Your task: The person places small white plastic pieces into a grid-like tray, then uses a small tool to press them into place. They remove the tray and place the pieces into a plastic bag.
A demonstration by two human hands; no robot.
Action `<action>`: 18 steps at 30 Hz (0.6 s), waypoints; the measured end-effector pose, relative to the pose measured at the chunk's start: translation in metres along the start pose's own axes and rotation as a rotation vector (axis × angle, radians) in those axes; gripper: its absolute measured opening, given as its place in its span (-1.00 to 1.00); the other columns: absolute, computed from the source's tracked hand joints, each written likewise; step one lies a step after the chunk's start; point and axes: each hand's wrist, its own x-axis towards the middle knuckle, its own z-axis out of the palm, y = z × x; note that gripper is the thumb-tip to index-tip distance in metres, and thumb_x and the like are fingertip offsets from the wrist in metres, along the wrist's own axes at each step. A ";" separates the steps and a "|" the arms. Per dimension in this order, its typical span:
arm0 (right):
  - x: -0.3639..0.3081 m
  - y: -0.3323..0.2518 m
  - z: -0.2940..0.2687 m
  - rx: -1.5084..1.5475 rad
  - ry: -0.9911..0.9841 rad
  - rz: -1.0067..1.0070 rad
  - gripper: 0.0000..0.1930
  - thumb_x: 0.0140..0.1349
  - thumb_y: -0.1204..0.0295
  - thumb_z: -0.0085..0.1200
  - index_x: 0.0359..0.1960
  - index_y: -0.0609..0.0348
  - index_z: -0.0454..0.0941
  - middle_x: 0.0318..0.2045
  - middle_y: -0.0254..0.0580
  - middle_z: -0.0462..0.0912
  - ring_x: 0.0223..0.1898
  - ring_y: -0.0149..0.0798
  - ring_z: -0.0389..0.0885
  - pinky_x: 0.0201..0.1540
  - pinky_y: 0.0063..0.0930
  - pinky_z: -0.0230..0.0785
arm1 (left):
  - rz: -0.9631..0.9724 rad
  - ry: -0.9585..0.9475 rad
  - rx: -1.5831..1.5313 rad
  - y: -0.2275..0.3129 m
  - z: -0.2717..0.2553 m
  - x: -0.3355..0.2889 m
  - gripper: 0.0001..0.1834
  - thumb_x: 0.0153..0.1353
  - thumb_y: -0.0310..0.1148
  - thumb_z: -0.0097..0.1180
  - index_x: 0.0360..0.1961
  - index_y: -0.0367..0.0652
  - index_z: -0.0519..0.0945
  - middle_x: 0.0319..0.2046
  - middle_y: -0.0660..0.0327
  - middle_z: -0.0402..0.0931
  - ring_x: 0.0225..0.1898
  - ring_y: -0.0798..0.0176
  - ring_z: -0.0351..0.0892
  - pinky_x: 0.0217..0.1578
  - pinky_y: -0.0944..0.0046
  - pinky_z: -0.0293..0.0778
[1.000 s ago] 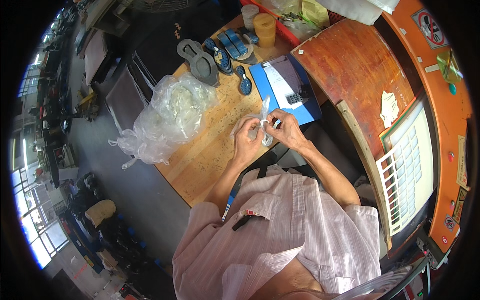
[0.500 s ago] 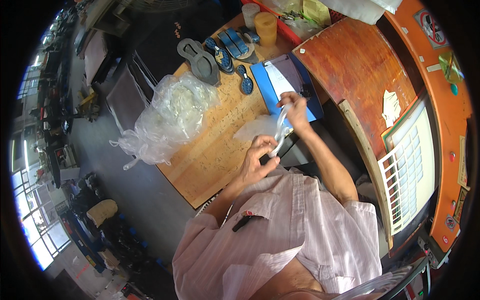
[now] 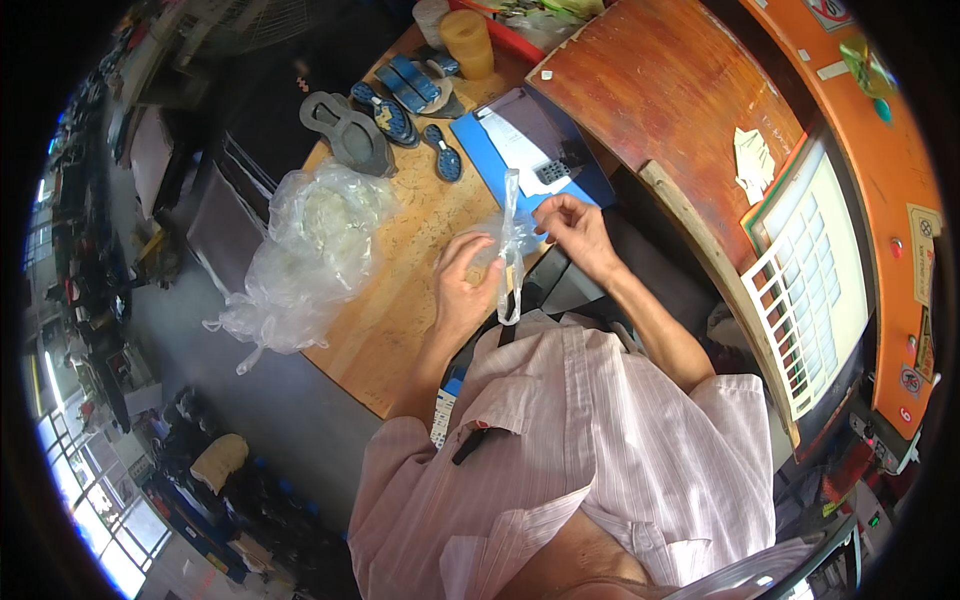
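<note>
A clear plastic bag [image 3: 510,262] is stretched upright between my hands, in front of my shirt and over the table's near edge. Its twisted band runs up past the fingertips, and a loop hangs at the bottom. My left hand [image 3: 462,288] is beside it, fingers spread and thumb close to the band; whether it touches is hard to see. With fingertips bent together, my right hand [image 3: 580,238] pinches the thin film on the bag's other side. Left of them, a big heap of clear plastic bags [image 3: 315,250] lies on the wooden table [image 3: 415,225].
Grey and blue sole-shaped pieces [image 3: 350,135] lie at the table's far side, near a yellowish cup [image 3: 467,42]. A blue folder [image 3: 480,150] holds papers and a dark calculator-like object [image 3: 551,172]. To the right stand a reddish wooden board [image 3: 680,90] and a white grid panel [image 3: 800,300].
The plastic bag's band has swung from slanted to upright. My left hand has loosened from it and spread its fingers; my right hand has come lower and nearer. The view has shifted slightly.
</note>
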 end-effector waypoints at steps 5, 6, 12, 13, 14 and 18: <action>-0.009 0.014 0.019 -0.700 0.060 -0.602 -0.76 0.20 0.50 0.26 -0.10 0.26 0.64 -0.02 -0.01 0.67 -0.12 -0.10 0.68 -0.05 -0.30 0.56 | -0.030 -0.026 -0.022 -0.009 0.026 0.007 -0.78 0.23 -0.57 0.27 -0.09 -0.34 0.67 -0.02 0.04 0.64 0.01 0.05 0.65 0.08 0.19 0.52; -0.004 0.016 0.024 -0.762 0.082 -0.632 -0.75 0.19 0.49 0.26 -0.09 0.26 0.67 -0.07 0.04 0.70 -0.14 0.07 0.68 -0.09 -0.20 0.57 | -0.016 -0.029 0.003 -0.013 0.028 0.006 -0.79 0.26 -0.58 0.24 -0.07 -0.34 0.67 -0.02 0.06 0.65 -0.01 0.11 0.66 0.04 0.21 0.54; 0.000 0.023 0.034 -0.584 -0.008 -0.359 -0.83 0.26 0.51 0.20 -0.16 0.33 0.68 -0.31 0.06 0.71 -0.23 0.08 0.67 -0.15 -0.12 0.52 | -0.059 0.003 -0.156 -0.032 0.027 0.001 -0.76 0.28 -0.56 0.24 -0.04 -0.35 0.69 -0.08 0.05 0.68 -0.14 0.14 0.69 -0.14 0.24 0.61; -0.001 0.023 0.035 -0.522 0.002 -0.348 -0.83 0.27 0.51 0.20 -0.17 0.33 0.68 -0.32 0.05 0.70 -0.23 0.08 0.66 -0.16 -0.12 0.52 | -0.104 -0.011 -0.162 -0.033 0.026 0.000 -0.77 0.28 -0.55 0.25 -0.04 -0.35 0.69 -0.08 0.06 0.68 -0.16 0.16 0.69 -0.15 0.25 0.61; -0.001 0.024 0.036 -0.546 0.002 -0.364 -0.83 0.27 0.51 0.19 -0.15 0.33 0.69 -0.31 0.05 0.70 -0.25 0.07 0.66 -0.16 -0.12 0.52 | -0.148 -0.026 -0.169 -0.034 0.026 -0.001 -0.78 0.29 -0.55 0.26 -0.05 -0.35 0.69 -0.08 0.08 0.68 -0.18 0.19 0.68 -0.15 0.26 0.60; -0.001 0.022 0.033 -0.577 0.034 -0.456 -0.80 0.29 0.52 0.17 -0.10 0.33 0.70 -0.28 0.04 0.71 -0.30 0.03 0.66 -0.20 -0.17 0.52 | -0.472 -0.082 -0.441 -0.038 0.025 0.005 -0.78 0.31 -0.51 0.29 -0.05 -0.32 0.69 -0.05 0.13 0.65 -0.18 0.31 0.65 -0.14 0.29 0.58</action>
